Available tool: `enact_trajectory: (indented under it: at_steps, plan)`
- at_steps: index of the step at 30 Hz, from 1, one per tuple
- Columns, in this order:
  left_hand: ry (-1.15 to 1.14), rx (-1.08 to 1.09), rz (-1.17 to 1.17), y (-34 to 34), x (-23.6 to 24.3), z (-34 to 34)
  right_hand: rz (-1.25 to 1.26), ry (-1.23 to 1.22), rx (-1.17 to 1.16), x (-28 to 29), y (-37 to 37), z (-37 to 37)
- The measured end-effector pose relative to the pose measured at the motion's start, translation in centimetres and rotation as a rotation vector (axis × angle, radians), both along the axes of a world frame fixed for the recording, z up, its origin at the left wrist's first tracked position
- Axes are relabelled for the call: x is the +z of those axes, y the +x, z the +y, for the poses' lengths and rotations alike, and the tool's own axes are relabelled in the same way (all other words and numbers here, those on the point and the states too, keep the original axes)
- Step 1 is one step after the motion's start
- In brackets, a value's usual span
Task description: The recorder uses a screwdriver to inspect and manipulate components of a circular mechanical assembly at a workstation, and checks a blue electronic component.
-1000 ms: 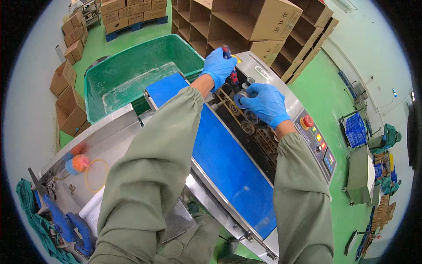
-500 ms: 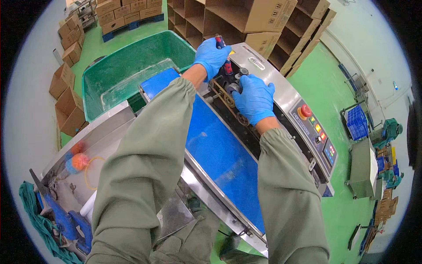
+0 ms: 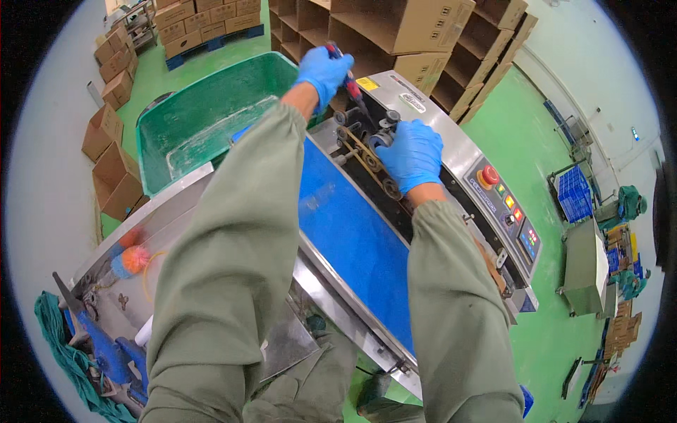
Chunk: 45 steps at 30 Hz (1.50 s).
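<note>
Wearing a blue glove, my left hand [image 3: 321,74] is closed around the red and dark-blue handle of a screwdriver [image 3: 352,86]. Its thin shaft slants down toward the rollers at the far end of an open steel machine, where the tip is hard to make out. My right hand [image 3: 415,156], also gloved, curls over a metal roller assembly [image 3: 383,139] in the same opening; its fingertips are partly hidden. Beside that hand runs a narrow brownish band [image 3: 367,161] over small wheels. A blue conveyor belt [image 3: 352,247] lies under my forearms, along the machine's near side.
The steel housing [image 3: 451,141] carries a red emergency button [image 3: 488,176] and lit switches. A green tub [image 3: 151,158] stands beyond the belt's far end. At left, a steel tray [image 3: 190,204] holds an orange puffy ball [image 3: 134,259]. Stacked cartons [image 3: 430,25] rise behind the machine.
My left hand has moved left and slightly up with the screwdriver, whose handle now leans to the left and shows its shaft. The right hand stays on the roller assembly.
</note>
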<state>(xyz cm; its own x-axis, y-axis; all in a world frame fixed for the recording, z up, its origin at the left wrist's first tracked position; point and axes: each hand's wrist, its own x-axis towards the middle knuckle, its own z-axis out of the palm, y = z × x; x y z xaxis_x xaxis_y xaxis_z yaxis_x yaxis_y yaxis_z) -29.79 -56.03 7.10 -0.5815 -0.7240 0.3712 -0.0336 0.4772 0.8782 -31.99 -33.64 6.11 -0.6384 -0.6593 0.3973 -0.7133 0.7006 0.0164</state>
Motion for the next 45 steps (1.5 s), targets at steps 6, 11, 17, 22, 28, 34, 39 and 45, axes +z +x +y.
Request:
enact_trajectory:
  at_steps: [6,11,17,22,28,34,39,45]
  plan:
    - [0.289,-0.159,0.194,13.0,4.0,-4.0,-0.316,-0.108,0.128,1.5,-2.4,3.3]
    - [0.278,0.099,-0.167,37.1,-0.6,-4.6,-0.489,-0.428,0.376,1.8,8.7,8.2]
    - [-0.034,0.554,-0.664,54.6,-14.4,-2.8,-1.051,-0.113,0.670,-4.3,23.8,12.1]
    - [-0.540,0.698,-0.659,56.9,-20.7,-0.6,-1.252,-0.060,0.632,-8.2,30.4,12.4]
    - [-0.104,0.568,-1.152,59.1,-22.5,-1.3,-1.193,-0.013,0.664,-6.1,32.1,11.1]
    - [0.261,0.386,-0.320,50.2,-12.4,4.8,-1.148,-0.295,0.417,-6.7,29.8,9.8]
    - [0.048,0.131,-0.085,38.7,-1.0,12.9,-1.327,-0.546,0.505,0.9,25.8,6.2]
    - [0.155,-0.032,0.085,25.8,-1.9,8.1,-1.235,-0.647,0.325,6.9,17.1,5.6]
